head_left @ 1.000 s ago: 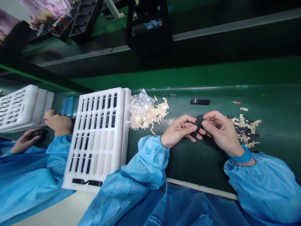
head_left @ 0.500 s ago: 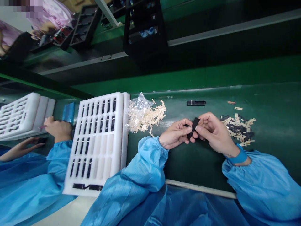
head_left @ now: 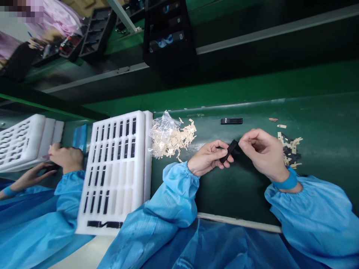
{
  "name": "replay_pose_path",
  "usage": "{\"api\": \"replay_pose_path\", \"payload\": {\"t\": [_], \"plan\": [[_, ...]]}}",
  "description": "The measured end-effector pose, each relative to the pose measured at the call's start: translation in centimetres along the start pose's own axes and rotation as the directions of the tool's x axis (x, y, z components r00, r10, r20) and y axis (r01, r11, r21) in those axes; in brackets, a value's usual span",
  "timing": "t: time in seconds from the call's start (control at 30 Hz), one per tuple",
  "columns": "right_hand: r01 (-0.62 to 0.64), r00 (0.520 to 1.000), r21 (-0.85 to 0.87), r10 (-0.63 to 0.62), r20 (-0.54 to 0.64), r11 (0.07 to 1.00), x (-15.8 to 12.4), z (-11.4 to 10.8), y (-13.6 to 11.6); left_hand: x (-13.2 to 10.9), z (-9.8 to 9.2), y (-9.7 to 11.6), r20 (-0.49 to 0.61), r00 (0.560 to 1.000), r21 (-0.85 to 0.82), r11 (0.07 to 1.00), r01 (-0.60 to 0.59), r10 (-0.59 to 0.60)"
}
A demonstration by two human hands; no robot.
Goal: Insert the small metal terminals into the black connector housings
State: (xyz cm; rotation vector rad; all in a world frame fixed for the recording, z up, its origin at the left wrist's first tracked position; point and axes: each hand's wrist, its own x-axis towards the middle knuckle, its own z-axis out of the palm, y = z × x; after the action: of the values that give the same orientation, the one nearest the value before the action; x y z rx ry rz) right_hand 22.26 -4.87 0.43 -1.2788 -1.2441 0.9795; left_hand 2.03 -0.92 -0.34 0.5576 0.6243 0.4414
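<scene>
My left hand (head_left: 211, 157) grips a small black bar-shaped part (head_left: 230, 150), tilted with its upper end toward the right. Close to that upper end is my right hand (head_left: 259, 151), thumb and forefinger pinched together; whatever is between them is too small to make out. A scattered pile of cream and black slips (head_left: 292, 149) lies just beyond the right hand, which partly hides it. Behind the hands, several slim black bars (head_left: 231, 121) rest side by side on the green bench. Left of them is a heap of cream tabs (head_left: 174, 142) under a clear plastic bag (head_left: 166, 121).
White foam trays (head_left: 112, 158), stacked, hold rows of black parts in slots. Farther left, a co-worker's hands (head_left: 66, 157) are near another foam tray (head_left: 21, 138) and a blue packet (head_left: 80, 138). Black bins (head_left: 168, 41) stand on the shelf above the bench (head_left: 238, 198).
My right hand has drawn slightly right, off the black part, now covering more of the slip pile. The left hand keeps its grip. The co-worker's hands have come closer together.
</scene>
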Motion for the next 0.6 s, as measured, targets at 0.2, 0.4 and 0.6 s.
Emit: {"api": "replay_pose_path", "payload": {"t": [0.2,0.4,0.6], "plan": [[0.047,0.999,-0.102,-0.045,0.018,0.994,0.06,-0.17,0.32,0.06,0.20,0.09,-0.036,0.999,0.009,1.000,-0.008,0.008],[0.088,0.996,-0.134,-0.086,0.026,0.987,0.12,-0.17,0.48,-0.01,0.42,-0.05,-0.067,0.997,0.050,0.998,-0.027,0.030],[0.040,0.999,-0.099,-0.039,0.012,0.994,0.23,-0.03,0.67,-0.01,0.48,-0.14,-0.082,0.996,0.070,0.997,-0.042,0.048]]}}
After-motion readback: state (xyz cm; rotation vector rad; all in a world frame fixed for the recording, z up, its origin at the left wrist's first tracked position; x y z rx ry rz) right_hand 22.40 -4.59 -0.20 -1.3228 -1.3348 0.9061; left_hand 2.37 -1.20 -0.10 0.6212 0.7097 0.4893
